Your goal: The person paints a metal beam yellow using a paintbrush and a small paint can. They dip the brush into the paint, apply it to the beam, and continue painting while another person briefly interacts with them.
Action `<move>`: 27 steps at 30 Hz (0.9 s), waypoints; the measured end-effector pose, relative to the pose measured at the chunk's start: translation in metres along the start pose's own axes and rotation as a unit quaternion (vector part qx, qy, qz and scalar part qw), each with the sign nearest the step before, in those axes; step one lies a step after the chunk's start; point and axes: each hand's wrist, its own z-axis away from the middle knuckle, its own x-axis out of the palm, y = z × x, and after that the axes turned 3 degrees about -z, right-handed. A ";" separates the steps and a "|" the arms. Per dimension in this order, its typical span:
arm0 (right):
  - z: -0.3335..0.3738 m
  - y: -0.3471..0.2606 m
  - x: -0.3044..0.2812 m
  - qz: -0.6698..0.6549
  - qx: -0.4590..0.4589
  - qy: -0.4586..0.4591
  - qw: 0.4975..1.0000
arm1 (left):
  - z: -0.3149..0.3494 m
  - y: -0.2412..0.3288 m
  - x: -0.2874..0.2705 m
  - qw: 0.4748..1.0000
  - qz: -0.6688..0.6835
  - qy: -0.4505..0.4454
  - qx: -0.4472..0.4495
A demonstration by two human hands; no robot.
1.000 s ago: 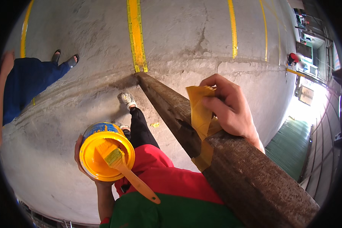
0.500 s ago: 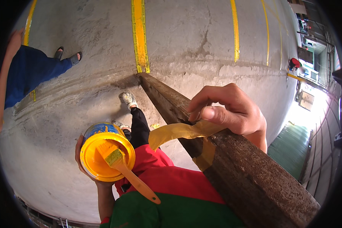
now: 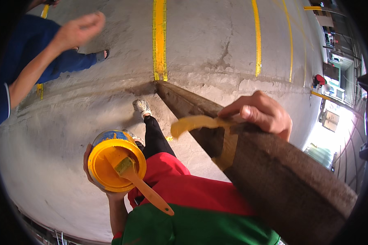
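My left hand (image 3: 87, 163) is wrapped round the left side of a paint can (image 3: 110, 136) with a blue label and yellow-orange paint inside. A paintbrush (image 3: 148, 192) leans in the can, its orange handle sticking out over the rim. A rusty brown metal post (image 3: 270, 171) rises from the floor towards me. My right hand (image 3: 268, 114) is at the post's upper edge, its fingers closed over a strip of yellowish masking tape (image 3: 194, 123). One end of the tape hangs loose to the left; another stretch lies across the post's face. The fingertips are partly hidden.
Another person in blue trousers (image 3: 55, 67) stands at the left, one bare hand (image 3: 79, 32) stretched out. Yellow stripes (image 3: 160, 41) run across the grey concrete floor (image 3: 200, 45). My shoe (image 3: 142, 107) stands near the post's foot. A person in red (image 3: 319, 80) is far right.
My right hand has shifted slightly right, with its fingers closer to the post. The tape's loose end has moved up and right. The other person's hand has swung into view. The can stays in my left hand.
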 end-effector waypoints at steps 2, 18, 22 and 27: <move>0.004 0.000 0.011 0.035 -0.016 0.054 0.998 | 0.011 0.001 -0.005 0.996 -0.072 0.000 0.053; -0.043 0.159 0.052 0.070 0.025 0.589 0.805 | 0.047 0.010 -0.050 0.997 0.062 0.047 0.002; -0.052 0.146 0.074 -0.387 -0.071 0.485 0.781 | 0.039 0.016 -0.042 0.997 -0.016 0.065 0.041; -0.048 0.126 0.115 -0.341 0.010 0.457 0.822 | 0.035 0.013 -0.037 0.997 0.000 0.063 0.054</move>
